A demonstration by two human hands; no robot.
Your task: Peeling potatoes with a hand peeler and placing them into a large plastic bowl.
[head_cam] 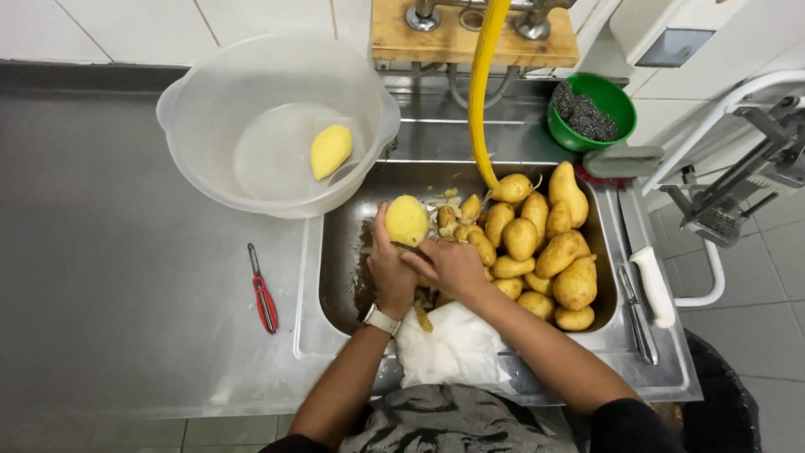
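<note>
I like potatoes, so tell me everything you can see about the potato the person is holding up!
The peeled potato is round, smooth and pale yellow, with no brown skin showing. The left hand holds it from below over the steel sink, and the right hand reaches in beside it. It sits left of the pile of unpeeled potatoes.

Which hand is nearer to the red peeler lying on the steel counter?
Left. The left hand holds a peeled potato over the sink, just right of the red peeler. The right hand is farther right, beyond the left hand, beside the unpeeled potatoes.
</note>
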